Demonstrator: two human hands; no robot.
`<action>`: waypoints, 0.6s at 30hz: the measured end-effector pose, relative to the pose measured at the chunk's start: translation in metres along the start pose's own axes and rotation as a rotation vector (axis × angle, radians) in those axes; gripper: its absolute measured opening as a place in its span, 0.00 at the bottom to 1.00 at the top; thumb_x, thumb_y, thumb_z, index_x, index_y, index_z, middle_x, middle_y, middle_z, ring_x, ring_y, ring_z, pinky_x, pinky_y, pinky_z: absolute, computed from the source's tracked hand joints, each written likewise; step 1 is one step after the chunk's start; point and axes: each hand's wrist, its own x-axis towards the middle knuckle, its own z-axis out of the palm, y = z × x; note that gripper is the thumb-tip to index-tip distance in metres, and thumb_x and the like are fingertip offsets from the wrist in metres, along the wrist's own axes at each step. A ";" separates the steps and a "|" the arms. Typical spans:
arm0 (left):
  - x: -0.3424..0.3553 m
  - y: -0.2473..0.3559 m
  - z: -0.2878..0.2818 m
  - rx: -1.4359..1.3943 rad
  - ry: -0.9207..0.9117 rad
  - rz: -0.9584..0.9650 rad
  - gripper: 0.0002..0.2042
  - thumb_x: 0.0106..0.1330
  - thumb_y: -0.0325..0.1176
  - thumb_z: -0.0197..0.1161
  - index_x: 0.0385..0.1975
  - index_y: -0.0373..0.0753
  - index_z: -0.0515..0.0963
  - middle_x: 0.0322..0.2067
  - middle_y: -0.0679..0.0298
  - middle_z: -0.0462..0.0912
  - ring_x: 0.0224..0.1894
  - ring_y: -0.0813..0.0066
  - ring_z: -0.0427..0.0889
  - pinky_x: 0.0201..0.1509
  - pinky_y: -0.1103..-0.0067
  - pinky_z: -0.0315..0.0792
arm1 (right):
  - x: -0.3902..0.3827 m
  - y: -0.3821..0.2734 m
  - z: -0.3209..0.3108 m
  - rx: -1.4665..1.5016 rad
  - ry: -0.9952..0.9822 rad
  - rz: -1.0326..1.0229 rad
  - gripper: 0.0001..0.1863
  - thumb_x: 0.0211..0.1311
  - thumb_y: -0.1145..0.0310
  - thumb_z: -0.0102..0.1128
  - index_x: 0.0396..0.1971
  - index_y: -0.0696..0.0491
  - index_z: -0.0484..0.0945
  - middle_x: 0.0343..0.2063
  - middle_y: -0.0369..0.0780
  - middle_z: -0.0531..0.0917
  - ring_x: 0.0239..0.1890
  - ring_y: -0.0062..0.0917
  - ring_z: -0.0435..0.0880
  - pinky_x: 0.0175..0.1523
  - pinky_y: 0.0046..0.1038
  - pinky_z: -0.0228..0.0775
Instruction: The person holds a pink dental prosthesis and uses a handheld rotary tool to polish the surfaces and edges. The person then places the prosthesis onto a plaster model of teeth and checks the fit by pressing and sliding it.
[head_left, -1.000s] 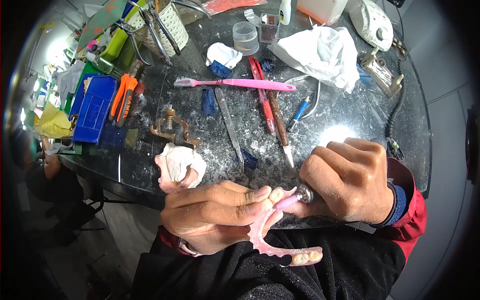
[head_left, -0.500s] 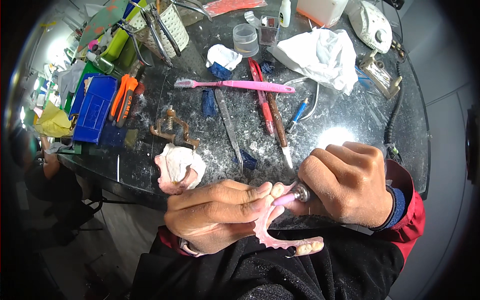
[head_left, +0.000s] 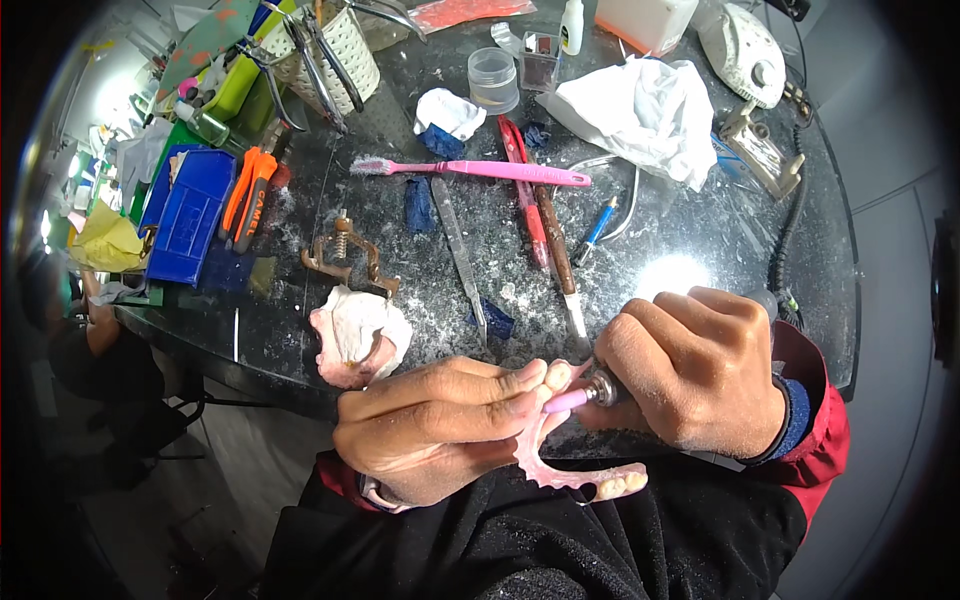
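Gripping: left hand (head_left: pixel 430 430) clasps pink denture (head_left: pixel 560 470), lower centre; right hand (head_left: pixel 700 380) closed on handpiece (head_left: pixel 585 397).
Surroundings: plaster cast (head_left: pixel 355 335) left; toothbrush (head_left: pixel 480 170), white cloth (head_left: pixel 640 110) above.
Obstruction: left fingers cover the denture's upper part.
Axis: handpiece tip points left, roughly horizontal.

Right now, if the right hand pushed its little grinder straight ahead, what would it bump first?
The right hand aims its pink-tipped grinder leftward. It would probably meet the pink denture first, with the left hand gripping it just behind; depth is unclear.

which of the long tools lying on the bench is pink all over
The toothbrush, lying crosswise near the middle of the dark bench. The slim metal tool below it is silver, and the red-handled tool beside that is red.
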 end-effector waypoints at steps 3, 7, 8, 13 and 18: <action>0.001 -0.001 -0.001 -0.025 -0.010 0.020 0.18 0.39 0.15 0.72 0.34 0.26 0.79 0.35 0.47 0.81 0.36 0.63 0.84 0.38 0.77 0.80 | -0.002 0.001 0.001 -0.025 -0.016 -0.026 0.19 0.33 0.55 0.65 0.17 0.50 0.65 0.12 0.30 0.64 0.13 0.16 0.67 0.17 0.19 0.59; 0.002 0.000 0.000 0.004 -0.001 0.021 0.18 0.39 0.15 0.72 0.34 0.26 0.79 0.35 0.47 0.82 0.35 0.63 0.84 0.38 0.77 0.80 | -0.002 0.000 0.002 -0.018 0.006 -0.006 0.18 0.32 0.56 0.65 0.17 0.50 0.65 0.12 0.30 0.64 0.13 0.16 0.67 0.17 0.19 0.58; 0.003 -0.001 -0.001 0.019 -0.016 0.030 0.17 0.40 0.15 0.72 0.34 0.26 0.79 0.34 0.47 0.82 0.35 0.63 0.84 0.38 0.77 0.80 | -0.003 0.000 0.002 -0.029 0.001 -0.008 0.18 0.32 0.56 0.65 0.17 0.50 0.65 0.12 0.30 0.63 0.13 0.16 0.67 0.17 0.19 0.58; 0.003 0.003 0.002 0.034 -0.009 -0.016 0.16 0.42 0.14 0.71 0.33 0.26 0.77 0.34 0.47 0.82 0.35 0.64 0.84 0.38 0.76 0.80 | -0.002 0.001 0.003 -0.033 0.023 -0.008 0.18 0.32 0.56 0.64 0.17 0.50 0.66 0.12 0.30 0.62 0.12 0.16 0.66 0.16 0.19 0.57; 0.000 -0.003 0.006 -0.072 0.075 0.049 0.15 0.42 0.14 0.71 0.31 0.26 0.76 0.33 0.45 0.81 0.36 0.63 0.84 0.39 0.75 0.80 | -0.003 0.001 0.002 -0.082 0.063 -0.090 0.17 0.32 0.58 0.64 0.17 0.50 0.65 0.12 0.30 0.62 0.12 0.16 0.65 0.16 0.20 0.56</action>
